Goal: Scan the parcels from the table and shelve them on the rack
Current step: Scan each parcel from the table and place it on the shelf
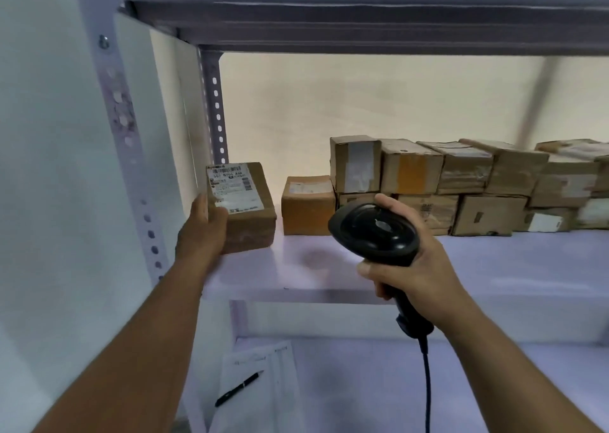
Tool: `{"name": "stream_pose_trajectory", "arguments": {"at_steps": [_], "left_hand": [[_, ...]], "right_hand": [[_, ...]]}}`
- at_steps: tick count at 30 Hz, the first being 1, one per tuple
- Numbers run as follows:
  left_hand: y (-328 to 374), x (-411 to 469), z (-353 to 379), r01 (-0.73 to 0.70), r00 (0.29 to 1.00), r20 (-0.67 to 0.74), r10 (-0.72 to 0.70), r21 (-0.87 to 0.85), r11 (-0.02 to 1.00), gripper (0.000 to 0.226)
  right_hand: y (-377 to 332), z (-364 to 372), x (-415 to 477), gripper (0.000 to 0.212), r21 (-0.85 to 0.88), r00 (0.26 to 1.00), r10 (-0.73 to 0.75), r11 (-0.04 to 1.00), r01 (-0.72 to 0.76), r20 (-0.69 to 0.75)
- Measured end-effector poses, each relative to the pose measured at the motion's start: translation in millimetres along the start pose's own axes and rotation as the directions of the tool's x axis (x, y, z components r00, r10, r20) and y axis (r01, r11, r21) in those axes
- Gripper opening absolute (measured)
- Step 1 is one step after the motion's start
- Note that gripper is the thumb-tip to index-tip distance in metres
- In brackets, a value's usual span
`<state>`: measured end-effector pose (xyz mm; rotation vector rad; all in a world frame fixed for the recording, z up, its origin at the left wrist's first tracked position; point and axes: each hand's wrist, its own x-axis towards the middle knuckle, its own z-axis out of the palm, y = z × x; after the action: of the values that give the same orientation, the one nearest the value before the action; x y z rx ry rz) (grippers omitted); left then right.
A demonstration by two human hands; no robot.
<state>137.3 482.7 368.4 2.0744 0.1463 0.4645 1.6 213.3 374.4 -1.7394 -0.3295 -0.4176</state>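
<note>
My left hand (201, 231) grips a small brown cardboard parcel (248, 215) by its near left end. The parcel carries a white shipping label on top and rests at the left end of the pale rack shelf (494, 268). My right hand (418, 268) holds a black corded barcode scanner (375, 231) by its handle, in front of the shelf edge and to the right of the parcel. The scanner head points toward the shelf.
A small orange-brown box (308, 205) stands just right of the held parcel. Several stacked cardboard parcels (461, 185) fill the back right of the shelf. The rack's perforated upright (216, 109) is at the left. On the lower shelf lie papers (260, 386) and a black pen (239, 389).
</note>
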Motion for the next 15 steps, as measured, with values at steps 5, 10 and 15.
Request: {"name": "stream_pose_trajectory", "arguments": {"at_steps": [5, 10, 15], "left_hand": [[-10.7, 23.3, 11.7, -0.130, 0.987, 0.112, 0.111, 0.187, 0.974, 0.054], [-12.6, 45.3, 23.0, -0.140, 0.981, 0.157, 0.116, 0.148, 0.979, 0.039], [-5.4, 68.9, 32.0, -0.093, 0.982, 0.170, 0.085, 0.043, 0.995, 0.036]], "right_hand": [[7.8, 15.8, 6.5, 0.086, -0.030, 0.999, 0.004, 1.000, -0.006, -0.051], [13.1, 26.1, 14.4, 0.086, -0.038, 0.996, 0.011, 0.999, -0.015, -0.083], [16.7, 32.9, 19.0, 0.085, -0.048, 0.992, 0.022, 0.998, -0.029, -0.127]]}}
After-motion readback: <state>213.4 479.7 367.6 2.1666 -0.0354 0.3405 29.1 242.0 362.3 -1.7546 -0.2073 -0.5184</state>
